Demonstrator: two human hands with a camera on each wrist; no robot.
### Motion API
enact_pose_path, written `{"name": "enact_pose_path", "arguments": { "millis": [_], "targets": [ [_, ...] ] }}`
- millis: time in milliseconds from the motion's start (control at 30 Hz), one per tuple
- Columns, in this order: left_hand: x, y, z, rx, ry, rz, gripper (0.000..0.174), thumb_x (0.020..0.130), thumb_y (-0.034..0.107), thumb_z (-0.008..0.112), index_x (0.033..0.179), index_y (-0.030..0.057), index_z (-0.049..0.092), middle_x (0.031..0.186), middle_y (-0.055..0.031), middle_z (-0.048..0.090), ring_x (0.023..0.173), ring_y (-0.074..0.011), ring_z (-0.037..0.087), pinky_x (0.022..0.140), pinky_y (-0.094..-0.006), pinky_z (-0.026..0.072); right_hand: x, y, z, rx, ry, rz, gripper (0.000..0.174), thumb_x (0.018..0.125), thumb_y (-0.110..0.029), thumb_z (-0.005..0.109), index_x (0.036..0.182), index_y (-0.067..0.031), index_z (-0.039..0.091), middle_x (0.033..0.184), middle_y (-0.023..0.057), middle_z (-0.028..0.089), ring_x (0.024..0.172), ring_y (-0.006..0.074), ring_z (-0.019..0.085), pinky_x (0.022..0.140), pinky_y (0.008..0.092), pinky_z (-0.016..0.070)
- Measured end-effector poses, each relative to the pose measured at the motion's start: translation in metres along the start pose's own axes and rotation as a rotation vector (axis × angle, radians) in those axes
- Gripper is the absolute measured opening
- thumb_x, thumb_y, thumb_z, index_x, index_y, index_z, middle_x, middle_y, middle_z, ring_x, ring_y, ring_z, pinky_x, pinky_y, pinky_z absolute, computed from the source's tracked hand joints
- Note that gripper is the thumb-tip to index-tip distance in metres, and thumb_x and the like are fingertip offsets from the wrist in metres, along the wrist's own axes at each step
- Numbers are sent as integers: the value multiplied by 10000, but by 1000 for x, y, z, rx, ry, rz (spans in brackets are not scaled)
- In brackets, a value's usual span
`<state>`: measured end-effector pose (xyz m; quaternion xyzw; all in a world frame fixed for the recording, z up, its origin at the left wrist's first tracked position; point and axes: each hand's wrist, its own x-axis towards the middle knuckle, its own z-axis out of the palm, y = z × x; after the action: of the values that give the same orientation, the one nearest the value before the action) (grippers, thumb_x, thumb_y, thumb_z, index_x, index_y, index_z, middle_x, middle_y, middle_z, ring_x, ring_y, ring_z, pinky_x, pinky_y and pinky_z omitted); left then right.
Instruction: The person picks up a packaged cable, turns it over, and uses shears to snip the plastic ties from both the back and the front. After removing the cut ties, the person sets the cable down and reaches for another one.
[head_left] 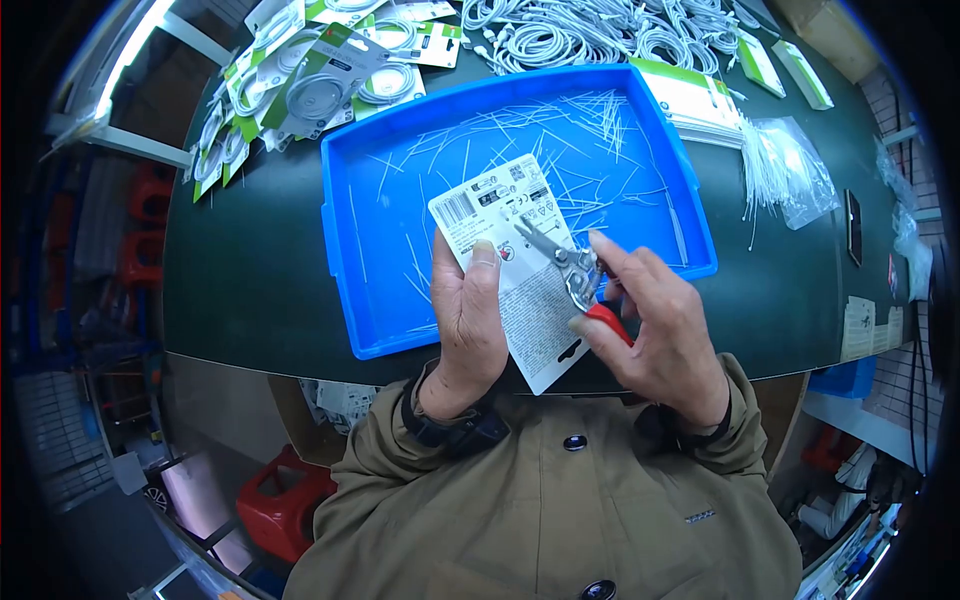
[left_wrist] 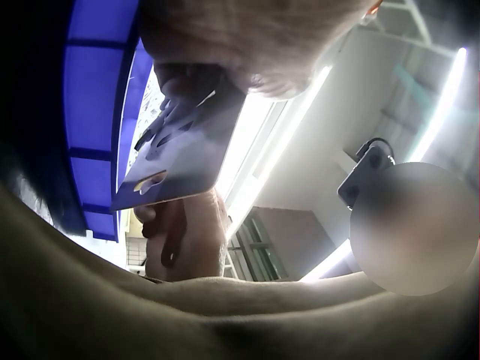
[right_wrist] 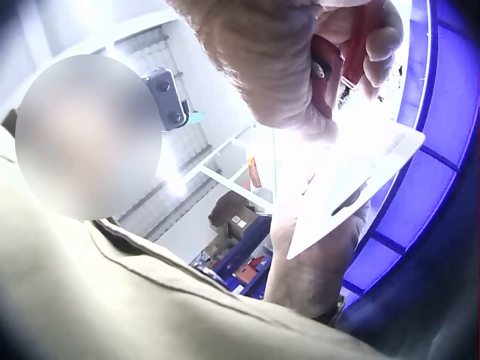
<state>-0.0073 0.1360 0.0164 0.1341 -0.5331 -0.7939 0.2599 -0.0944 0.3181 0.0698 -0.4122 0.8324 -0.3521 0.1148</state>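
Note:
My left hand (head_left: 468, 312) grips a printed packaging card (head_left: 540, 325) by its left edge, thumb over the face with its barcode and fine print. The card is held tilted above the front of a blue tray (head_left: 345, 290). In my right hand (head_left: 665, 325) is a pair of cutting pliers with red handles (head_left: 607, 322) and metal jaws. Their tips lie over the card's upper part, close to a small white bit. From the right wrist view, fingers wrap the red handles (right_wrist: 326, 79) beside the glaring card (right_wrist: 356, 187).
Thin white plastic strips (head_left: 570, 185) are strewn in the tray. Carded coiled cables (head_left: 315, 97) pile up at the back left, loose white cables (head_left: 545, 45) behind the tray. A bundle of white strips (head_left: 762, 170) and a clear bag (head_left: 805, 185) lie right; a phone (head_left: 853, 228) beyond.

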Motion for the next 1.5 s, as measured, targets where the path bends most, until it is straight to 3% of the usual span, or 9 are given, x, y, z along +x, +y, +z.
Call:
{"name": "enact_pose_path", "arguments": {
  "millis": [500,700,867,1000,1167,1267,1333,1400,1500],
  "targets": [
    [-2,0,-8,-43,-111,-10,420,1137,203,454,1513,20,413,1323,-161,650,1124,-164,700,900,-324,606,14,8,7,-85,66,-70,739,828,-159,882,1493,-13,596,894,109,618,678,191,577,613,352,493],
    [-5,3,-5,-61,-119,-21,433,1127,179,475,1521,11,407,1329,-159,658,1144,-169,690,937,-334,586,6,8,15,-1,65,-16,685,862,-179,854,1463,6,580,908,138,632,738,276,669,655,408,553],
    [-4,16,-18,137,-198,-60,411,1084,73,555,1473,-1,443,1312,-133,666,1158,-165,682,972,-335,574,-3,10,20,77,137,-40,739,820,-83,874,1501,-29,592,883,81,605,650,154,541,588,306,483],
    [-1,25,-34,54,-78,-41,496,1039,50,665,1478,-30,446,1348,-156,673,1189,-203,693,1044,-373,549,-1,8,8,110,122,-46,707,854,-151,855,1487,-9,571,948,142,651,758,265,669,677,390,558],
    [17,41,-80,-224,52,-145,341,1135,185,552,1425,6,561,1392,-145,678,1295,-285,654,1105,-448,528,8,7,-3,152,169,-95,736,837,-133,862,1502,-15,569,970,129,655,766,240,652,705,357,561],
    [24,50,-89,-441,194,-217,359,1166,277,477,1403,29,582,1233,-105,707,1124,-263,683,1017,-433,534,17,1,-2,159,164,-162,736,810,-101,869,1485,-29,585,993,121,665,784,237,656,718,351,564],
    [25,42,-105,-665,-131,-200,409,1191,363,368,1107,74,645,816,-23,503,769,-169,466,831,-347,442,20,-6,3,166,116,-202,734,791,-94,880,1465,-43,595,1011,120,671,791,239,659,718,353,564],
    [40,17,-127,-843,-519,-119,420,1169,431,424,1033,95,636,798,-1,564,792,-177,513,779,-358,455,21,-15,8,171,39,-227,727,767,-87,892,1436,-59,607,1034,120,678,800,244,663,716,357,563],
    [45,20,-126,-789,-548,-115,542,1183,510,307,923,123,581,810,0,523,788,-173,479,762,-335,450,25,-25,12,149,-121,-253,722,750,-109,905,1410,-72,614,1006,121,663,799,270,650,710,390,549]
  ]
}}
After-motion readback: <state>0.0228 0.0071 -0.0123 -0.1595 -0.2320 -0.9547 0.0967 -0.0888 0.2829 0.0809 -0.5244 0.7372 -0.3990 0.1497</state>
